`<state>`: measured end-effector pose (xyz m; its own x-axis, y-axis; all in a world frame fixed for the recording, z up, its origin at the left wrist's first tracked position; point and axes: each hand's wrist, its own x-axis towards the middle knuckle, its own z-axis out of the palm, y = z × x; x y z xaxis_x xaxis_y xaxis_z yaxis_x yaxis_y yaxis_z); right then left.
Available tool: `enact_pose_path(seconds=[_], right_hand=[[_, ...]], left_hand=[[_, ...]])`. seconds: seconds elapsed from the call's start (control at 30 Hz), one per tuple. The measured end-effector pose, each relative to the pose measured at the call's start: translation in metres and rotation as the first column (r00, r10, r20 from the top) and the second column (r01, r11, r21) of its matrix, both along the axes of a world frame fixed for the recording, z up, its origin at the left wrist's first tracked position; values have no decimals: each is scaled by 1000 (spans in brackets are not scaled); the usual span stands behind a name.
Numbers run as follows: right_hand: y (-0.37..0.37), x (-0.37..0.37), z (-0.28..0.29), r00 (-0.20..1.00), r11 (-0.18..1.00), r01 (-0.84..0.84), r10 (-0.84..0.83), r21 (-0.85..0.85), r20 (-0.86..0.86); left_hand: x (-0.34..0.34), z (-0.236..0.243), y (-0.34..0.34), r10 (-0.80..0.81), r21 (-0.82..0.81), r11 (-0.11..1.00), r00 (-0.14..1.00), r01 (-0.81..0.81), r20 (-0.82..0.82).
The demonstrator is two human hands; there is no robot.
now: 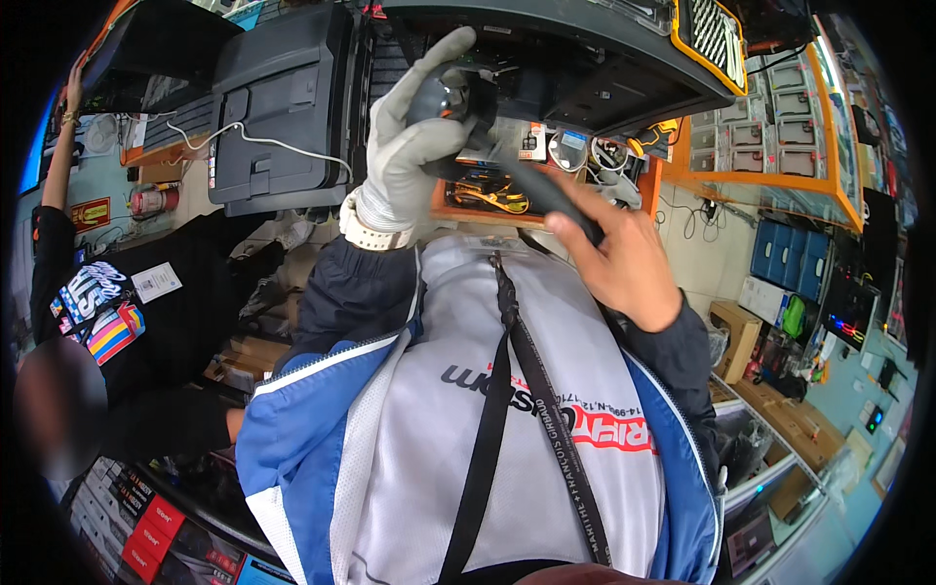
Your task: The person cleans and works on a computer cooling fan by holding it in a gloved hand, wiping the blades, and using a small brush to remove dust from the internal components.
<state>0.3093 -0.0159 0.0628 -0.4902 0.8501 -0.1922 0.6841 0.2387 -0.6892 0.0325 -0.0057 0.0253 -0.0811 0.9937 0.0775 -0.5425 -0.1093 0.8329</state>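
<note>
1. Up at the top centre, the left hand (395, 146), in a pale glove, has its fingers curled around a dark round thing (427, 99); the forefinger stretches up past it, the thumb side closes from below.
2. Across from it, the bare right hand (634, 258) has its fingers clamped on a long black tool (564, 203), slanting up and left; the far end blurs, so whether it touches the round thing, I cannot tell.
3. Between the hands there's a narrow gap, and right below it an open drawer (651, 192) with an orange wooden edge, yellow-handled pliers (502, 198) lying inside.
4. Tight above! The big black casing (624, 63) spreads over the top, and the raised forefinger overlaps its lower edge in this view.
5. On the left, a dark grey machine (283, 93) stands just beside the gloved wrist, a white cable (239, 127) looping over it.
6. More room on the right: a strip of tiled floor (717, 244) runs between drawer and orange-framed cabinet (760, 185).
7. Below, the pale shirt (439, 419) sits close under both wrists; a co-worker's arm (60, 161) reaches up at the far left, well apart.
</note>
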Motion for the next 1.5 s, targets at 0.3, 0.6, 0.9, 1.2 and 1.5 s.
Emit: enact_pose_path(seconds=[0.3,0.6,0.9,1.2,1.5], right_hand=[[-3,-12,12,989,991,131,-130,-19,74],[-20,-18,0,995,988,74,-82,133,54],[-22,-11,0,994,971,77,-93,228,63],[-21,-8,-12,983,927,93,-144,363,116],[-9,81,-34,947,940,309,-319,-141,-48]], left_hand=[[12,-12,-15,275,226,946,945,-232,-178],[5,-42,-17,411,474,863,793,-178,-450],[12,-38,-12,165,433,896,978,-96,-126],[14,-50,-5,24,346,938,999,-33,30],[0,-40,0,-228,419,896,960,143,160]])
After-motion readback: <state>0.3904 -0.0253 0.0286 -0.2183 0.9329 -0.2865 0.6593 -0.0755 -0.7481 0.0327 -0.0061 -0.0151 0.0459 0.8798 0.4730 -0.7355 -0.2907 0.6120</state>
